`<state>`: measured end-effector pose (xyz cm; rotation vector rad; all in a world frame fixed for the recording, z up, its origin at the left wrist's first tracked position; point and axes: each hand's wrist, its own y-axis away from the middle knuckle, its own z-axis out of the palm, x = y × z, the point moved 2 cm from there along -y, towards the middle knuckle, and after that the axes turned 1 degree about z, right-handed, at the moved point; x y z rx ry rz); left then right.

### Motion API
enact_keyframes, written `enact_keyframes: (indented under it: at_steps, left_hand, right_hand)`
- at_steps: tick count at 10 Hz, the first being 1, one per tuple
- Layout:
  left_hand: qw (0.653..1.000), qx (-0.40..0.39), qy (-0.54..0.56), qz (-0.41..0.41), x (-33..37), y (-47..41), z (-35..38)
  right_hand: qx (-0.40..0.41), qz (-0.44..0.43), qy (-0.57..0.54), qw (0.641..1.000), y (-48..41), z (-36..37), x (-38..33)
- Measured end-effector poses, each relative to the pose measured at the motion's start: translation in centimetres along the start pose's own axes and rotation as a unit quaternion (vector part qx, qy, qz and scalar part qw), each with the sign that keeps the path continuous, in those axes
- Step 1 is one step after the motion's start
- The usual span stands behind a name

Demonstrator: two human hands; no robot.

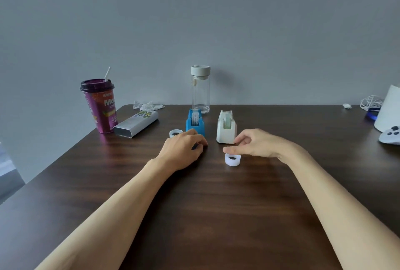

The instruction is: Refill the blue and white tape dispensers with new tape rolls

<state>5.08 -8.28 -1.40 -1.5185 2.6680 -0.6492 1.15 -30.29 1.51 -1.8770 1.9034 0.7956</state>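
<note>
Dark wooden desk (pixel 216 204) against a plain grey wall, seen from above the hands. At far left, purple lidded drink cup (pixel 99 105) with a straw, upright. Just beside it, grey and white rectangular box (pixel 136 123) lying flat. Behind that, crumpled clear wrapper (pixel 147 105) at the desk's back edge. Nearer, small clear tape roll (pixel 175 133) flat on the desk, just left of the left hand (pixel 184 150). Left hand palm down, fingers curled at the foot of the blue tape dispenser (pixel 194 122); cannot tell whether the grip holds anything. Behind, clear bottle (pixel 200 88) with pale lid, upright. White tape dispenser (pixel 226 127) just right of the blue one, both standing. Right hand (pixel 255 143) beside it, grip narrow, thumb and fingertips above a white tape roll (pixel 232 159) on the desk; contact unclear. At far right, white cable (pixel 371 101), white cylinder (pixel 389 109), pale game controller (pixel 390 136).
</note>
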Motion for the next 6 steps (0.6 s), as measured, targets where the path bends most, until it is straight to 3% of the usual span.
enact_keyframes:
  at_steps: [1,2,4,6]
  left_hand:
    - [1.000,0.001,0.001,-0.001,0.2,0.1,0.1]
    - [1.000,-0.001,0.004,-0.005,0.3,0.1,0.0]
    - [1.000,-0.002,0.002,-0.006,0.3,0.1,0.0]
    - [1.000,0.000,0.007,-0.006,0.3,0.1,-0.1]
  right_hand:
    - [-0.020,-0.009,0.044,0.999,0.3,0.0,0.1]
    - [0.031,0.008,0.042,0.999,-0.5,0.0,0.8]
    - [0.241,0.002,0.039,0.970,-1.1,0.2,2.2]
    - [0.289,-0.046,0.069,0.954,-2.2,0.4,3.0]
